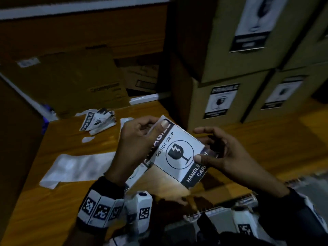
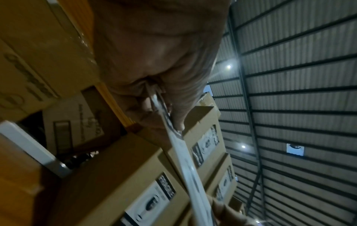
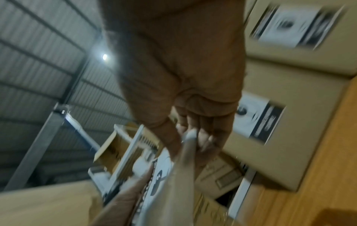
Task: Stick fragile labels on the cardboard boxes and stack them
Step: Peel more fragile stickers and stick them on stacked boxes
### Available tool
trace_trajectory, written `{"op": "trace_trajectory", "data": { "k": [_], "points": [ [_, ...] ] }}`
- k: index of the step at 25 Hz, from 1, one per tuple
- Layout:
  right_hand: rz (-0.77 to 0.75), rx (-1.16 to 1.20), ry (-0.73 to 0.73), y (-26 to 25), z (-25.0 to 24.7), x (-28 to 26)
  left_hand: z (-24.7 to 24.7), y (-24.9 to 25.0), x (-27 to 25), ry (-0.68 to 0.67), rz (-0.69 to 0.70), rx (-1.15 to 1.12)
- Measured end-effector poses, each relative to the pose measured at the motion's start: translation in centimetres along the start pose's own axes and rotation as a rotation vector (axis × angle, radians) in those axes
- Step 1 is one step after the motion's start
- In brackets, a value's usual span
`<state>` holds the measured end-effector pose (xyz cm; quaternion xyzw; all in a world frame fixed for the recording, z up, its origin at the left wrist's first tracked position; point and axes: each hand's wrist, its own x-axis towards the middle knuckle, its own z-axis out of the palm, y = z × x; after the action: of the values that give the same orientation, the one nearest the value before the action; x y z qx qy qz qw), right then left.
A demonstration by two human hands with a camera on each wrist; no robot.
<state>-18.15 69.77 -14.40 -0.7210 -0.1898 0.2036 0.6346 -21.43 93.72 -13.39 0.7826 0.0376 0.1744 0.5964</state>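
Observation:
A white fragile label (image 1: 179, 153) with a broken-glass symbol is held tilted above the wooden table (image 1: 71, 201), between both hands. My left hand (image 1: 159, 126) pinches its top-left end, thumb on the black FRAGILE strip. My right hand (image 1: 204, 157) pinches its right edge by the HANDLE WITH CARE strip. The left wrist view shows the label (image 2: 181, 152) edge-on in my left hand (image 2: 173, 120). The blurred right wrist view shows my right hand (image 3: 190, 137) pinching the label (image 3: 162, 180). Labelled cardboard boxes (image 1: 221, 103) stand stacked at the back right.
A loose pile of fragile labels (image 1: 99, 121) lies on the table's far left. Crumpled white backing paper (image 1: 76, 166) lies nearer, left of my hands. Large brown cartons (image 1: 79, 77) stand behind the table. The stacked boxes (image 2: 135, 183) rise close beyond the label.

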Motion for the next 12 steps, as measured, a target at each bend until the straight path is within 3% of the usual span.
{"op": "trace_trajectory", "data": {
  "k": [12],
  "points": [
    [-0.062,0.141,0.7,2.5,-21.7,-20.4,25.8,8.1,-7.7,-0.22,-0.12,-0.215]
  ]
}}
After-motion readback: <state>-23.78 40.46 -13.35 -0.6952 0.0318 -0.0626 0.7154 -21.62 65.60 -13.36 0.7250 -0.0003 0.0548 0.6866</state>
